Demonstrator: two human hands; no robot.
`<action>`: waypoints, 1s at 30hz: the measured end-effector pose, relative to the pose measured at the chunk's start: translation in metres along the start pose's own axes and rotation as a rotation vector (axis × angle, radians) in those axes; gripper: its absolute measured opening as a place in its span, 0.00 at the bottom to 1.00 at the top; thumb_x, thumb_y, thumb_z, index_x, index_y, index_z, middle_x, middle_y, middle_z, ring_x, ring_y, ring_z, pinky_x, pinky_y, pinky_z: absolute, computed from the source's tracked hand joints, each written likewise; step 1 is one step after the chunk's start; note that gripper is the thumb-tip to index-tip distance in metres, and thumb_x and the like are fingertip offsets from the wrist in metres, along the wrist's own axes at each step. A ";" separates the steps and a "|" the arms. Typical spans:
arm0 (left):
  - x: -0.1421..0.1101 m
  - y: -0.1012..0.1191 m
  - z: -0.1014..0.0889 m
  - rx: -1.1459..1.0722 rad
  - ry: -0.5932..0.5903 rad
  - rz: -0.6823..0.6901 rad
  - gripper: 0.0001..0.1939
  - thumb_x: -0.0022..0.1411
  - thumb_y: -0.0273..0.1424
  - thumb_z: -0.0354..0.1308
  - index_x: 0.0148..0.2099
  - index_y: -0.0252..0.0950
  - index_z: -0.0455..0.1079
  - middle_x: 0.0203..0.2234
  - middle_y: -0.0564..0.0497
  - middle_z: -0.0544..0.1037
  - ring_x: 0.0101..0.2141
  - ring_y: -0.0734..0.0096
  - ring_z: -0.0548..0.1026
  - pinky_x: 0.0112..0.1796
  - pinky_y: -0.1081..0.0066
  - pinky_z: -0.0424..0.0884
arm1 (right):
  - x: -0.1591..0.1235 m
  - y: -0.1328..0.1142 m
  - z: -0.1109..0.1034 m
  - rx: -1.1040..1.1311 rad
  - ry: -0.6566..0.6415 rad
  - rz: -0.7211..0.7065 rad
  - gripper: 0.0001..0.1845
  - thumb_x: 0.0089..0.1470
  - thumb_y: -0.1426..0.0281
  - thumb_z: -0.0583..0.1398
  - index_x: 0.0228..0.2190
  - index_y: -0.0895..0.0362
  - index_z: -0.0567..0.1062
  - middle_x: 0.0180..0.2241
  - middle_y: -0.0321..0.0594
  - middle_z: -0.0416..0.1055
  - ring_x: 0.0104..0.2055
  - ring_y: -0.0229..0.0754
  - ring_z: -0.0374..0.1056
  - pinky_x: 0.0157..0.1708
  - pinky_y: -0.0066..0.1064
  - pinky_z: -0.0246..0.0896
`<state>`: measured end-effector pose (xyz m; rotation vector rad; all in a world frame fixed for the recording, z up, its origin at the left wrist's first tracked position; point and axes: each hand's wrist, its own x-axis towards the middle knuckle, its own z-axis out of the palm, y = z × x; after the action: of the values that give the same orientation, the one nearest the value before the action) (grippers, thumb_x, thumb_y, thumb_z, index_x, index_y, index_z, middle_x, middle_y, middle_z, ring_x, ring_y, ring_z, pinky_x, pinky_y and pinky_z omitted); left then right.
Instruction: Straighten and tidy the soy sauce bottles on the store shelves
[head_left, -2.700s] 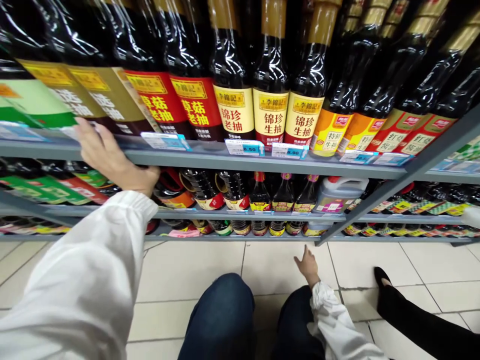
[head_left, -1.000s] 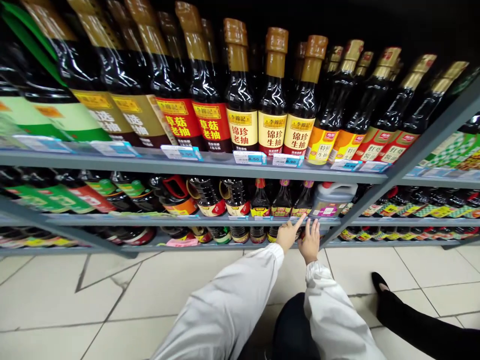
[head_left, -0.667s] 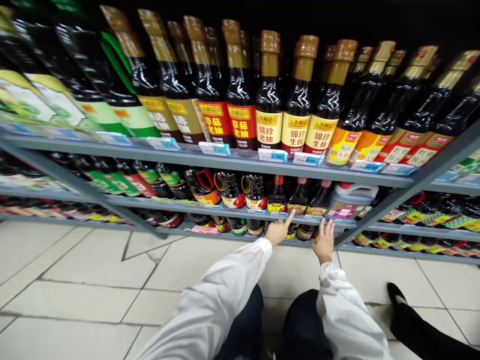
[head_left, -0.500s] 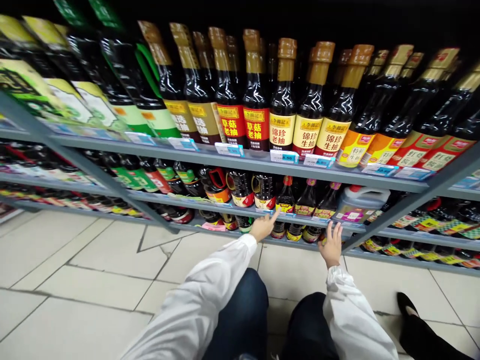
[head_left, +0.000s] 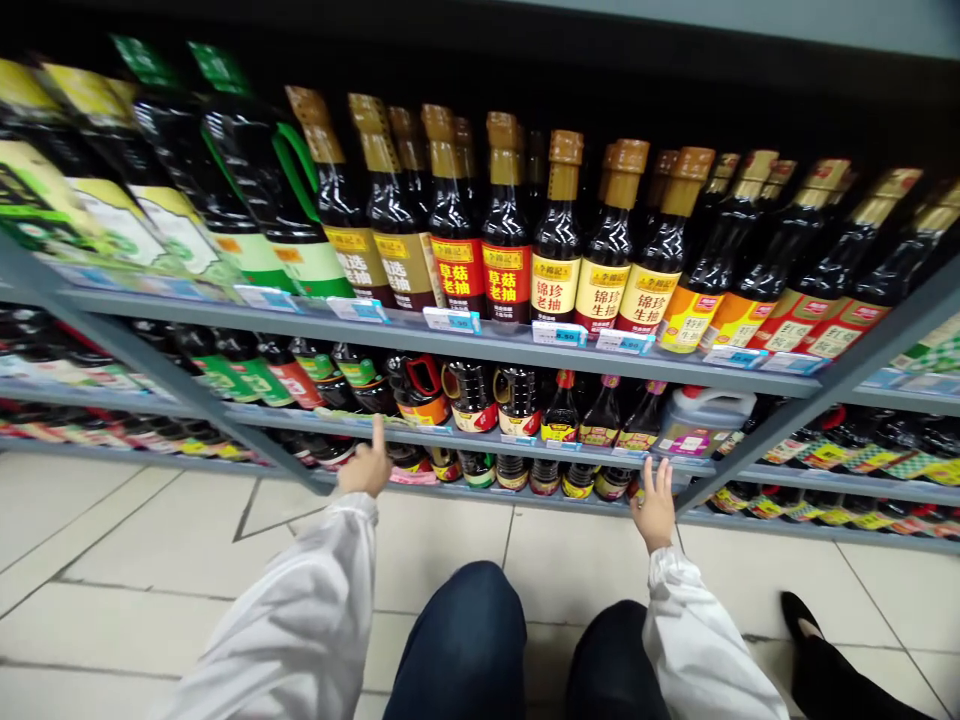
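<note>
My left hand (head_left: 365,468) is at the middle shelf's edge (head_left: 480,438), index finger stretched out and the other fingers curled, with nothing held. Its fingertip is nearest to dark sauce jugs with green labels (head_left: 364,375); whether it touches the edge I cannot tell. Against the same edge further right rests my right hand (head_left: 654,508), fingers extended and apart, below a large plastic jug (head_left: 694,425) with a purple label. Between the hands stand jugs with gold handles (head_left: 516,400) and small yellow-labelled bottles (head_left: 560,415).
On the upper shelf (head_left: 495,345) stand rows of soy sauce bottles (head_left: 555,240) with price tags along the front. More bottles (head_left: 544,475) fill the bottom shelf. Slanting grey uprights (head_left: 787,430) divide the shelving. Another person's black shoe (head_left: 799,612) is on the tiled floor at right.
My left hand has moved left along the middle shelf, from the small yellow-labelled bottle to the green-labelled jugs. My right hand stays at the shelf edge. The view has tilted up slightly.
</note>
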<state>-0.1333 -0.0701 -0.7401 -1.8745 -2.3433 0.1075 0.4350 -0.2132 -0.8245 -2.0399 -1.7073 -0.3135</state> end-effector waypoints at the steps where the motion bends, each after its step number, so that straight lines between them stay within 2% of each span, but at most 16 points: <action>1: 0.002 -0.006 0.002 -0.001 -0.007 -0.043 0.42 0.71 0.34 0.42 0.75 0.24 0.24 0.42 0.34 0.73 0.34 0.53 0.77 0.36 0.62 0.70 | 0.000 0.000 -0.001 -0.002 -0.003 -0.001 0.57 0.51 0.77 0.57 0.74 0.52 0.34 0.74 0.40 0.15 0.76 0.63 0.32 0.70 0.50 0.48; 4: 0.005 -0.012 0.010 -0.014 0.004 -0.125 0.44 0.71 0.37 0.43 0.75 0.23 0.21 0.43 0.35 0.73 0.34 0.54 0.78 0.34 0.63 0.70 | 0.000 -0.002 -0.002 -0.006 -0.008 0.003 0.59 0.48 0.79 0.57 0.74 0.51 0.33 0.74 0.41 0.17 0.75 0.63 0.33 0.69 0.50 0.50; 8: -0.001 0.001 0.020 -0.049 0.065 -0.143 0.44 0.71 0.38 0.42 0.75 0.26 0.19 0.46 0.35 0.73 0.35 0.52 0.78 0.35 0.59 0.73 | -0.001 -0.004 -0.002 -0.008 -0.001 0.019 0.59 0.47 0.80 0.57 0.74 0.52 0.35 0.75 0.42 0.19 0.76 0.61 0.33 0.70 0.48 0.50; 10: -0.008 0.013 0.022 -0.090 0.174 -0.132 0.44 0.70 0.37 0.43 0.76 0.27 0.22 0.52 0.32 0.71 0.41 0.47 0.77 0.36 0.57 0.75 | -0.002 -0.006 -0.005 -0.017 0.001 0.028 0.58 0.48 0.80 0.57 0.74 0.52 0.37 0.75 0.43 0.22 0.76 0.60 0.34 0.69 0.47 0.50; 12: -0.017 0.027 0.022 -0.151 0.307 -0.055 0.44 0.68 0.36 0.46 0.76 0.26 0.28 0.60 0.26 0.64 0.51 0.39 0.73 0.40 0.54 0.76 | -0.003 -0.011 -0.010 -0.028 0.007 0.031 0.57 0.48 0.79 0.57 0.74 0.53 0.39 0.75 0.46 0.27 0.75 0.60 0.36 0.68 0.47 0.52; 14: -0.025 0.042 0.022 -0.213 0.387 0.075 0.45 0.66 0.34 0.50 0.76 0.24 0.33 0.67 0.22 0.53 0.61 0.31 0.63 0.48 0.48 0.74 | -0.002 -0.020 -0.017 -0.031 0.044 0.063 0.54 0.51 0.77 0.57 0.74 0.56 0.38 0.74 0.51 0.36 0.74 0.60 0.41 0.68 0.48 0.52; 16: -0.032 0.055 0.024 -0.259 0.381 0.215 0.46 0.63 0.33 0.53 0.76 0.21 0.36 0.70 0.21 0.45 0.67 0.28 0.53 0.56 0.44 0.68 | 0.003 -0.035 -0.025 -0.017 0.101 0.177 0.52 0.55 0.73 0.55 0.73 0.61 0.36 0.69 0.58 0.54 0.69 0.60 0.53 0.65 0.50 0.55; 17: -0.034 0.062 0.026 -0.278 0.362 0.261 0.47 0.63 0.32 0.54 0.75 0.20 0.36 0.71 0.20 0.42 0.69 0.28 0.48 0.59 0.43 0.65 | 0.007 -0.045 -0.029 0.012 0.112 0.252 0.51 0.57 0.71 0.55 0.73 0.64 0.34 0.62 0.59 0.63 0.64 0.60 0.60 0.62 0.50 0.59; 19: -0.035 0.073 0.031 -0.308 0.327 0.304 0.48 0.62 0.32 0.55 0.75 0.18 0.34 0.71 0.18 0.36 0.71 0.29 0.44 0.62 0.44 0.61 | 0.018 -0.067 -0.035 0.133 0.066 0.390 0.51 0.59 0.69 0.54 0.72 0.66 0.30 0.47 0.52 0.74 0.48 0.55 0.70 0.51 0.45 0.66; 21: -0.034 0.081 0.036 -0.331 0.304 0.302 0.50 0.61 0.32 0.56 0.74 0.15 0.32 0.70 0.15 0.32 0.71 0.27 0.41 0.63 0.45 0.59 | 0.031 -0.091 -0.039 0.289 -0.031 0.458 0.53 0.59 0.68 0.55 0.71 0.66 0.27 0.37 0.42 0.76 0.37 0.49 0.71 0.41 0.38 0.68; 24: -0.031 0.088 0.039 -0.361 0.278 0.276 0.52 0.60 0.33 0.57 0.73 0.13 0.31 0.69 0.13 0.31 0.71 0.25 0.38 0.64 0.43 0.56 | 0.045 -0.116 -0.041 0.439 -0.106 0.498 0.55 0.57 0.69 0.57 0.72 0.63 0.28 0.31 0.35 0.74 0.32 0.45 0.71 0.35 0.32 0.64; 27: -0.040 0.101 0.032 -0.402 0.322 0.236 0.50 0.62 0.33 0.56 0.72 0.10 0.31 0.69 0.11 0.30 0.70 0.23 0.37 0.65 0.41 0.52 | 0.048 -0.124 -0.041 0.499 -0.064 0.526 0.55 0.57 0.70 0.57 0.72 0.63 0.29 0.29 0.33 0.73 0.31 0.43 0.71 0.34 0.31 0.62; 30: -0.072 0.137 0.011 -0.439 0.438 0.221 0.48 0.64 0.32 0.54 0.72 0.09 0.33 0.68 0.11 0.31 0.70 0.21 0.37 0.65 0.39 0.51 | 0.043 -0.123 -0.040 0.501 -0.027 0.522 0.53 0.58 0.69 0.56 0.72 0.62 0.30 0.28 0.31 0.71 0.30 0.42 0.69 0.32 0.29 0.60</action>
<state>0.0126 -0.1100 -0.7753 -2.0646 -1.9626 -0.7725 0.3292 -0.1797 -0.7463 -1.9998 -1.0592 0.2858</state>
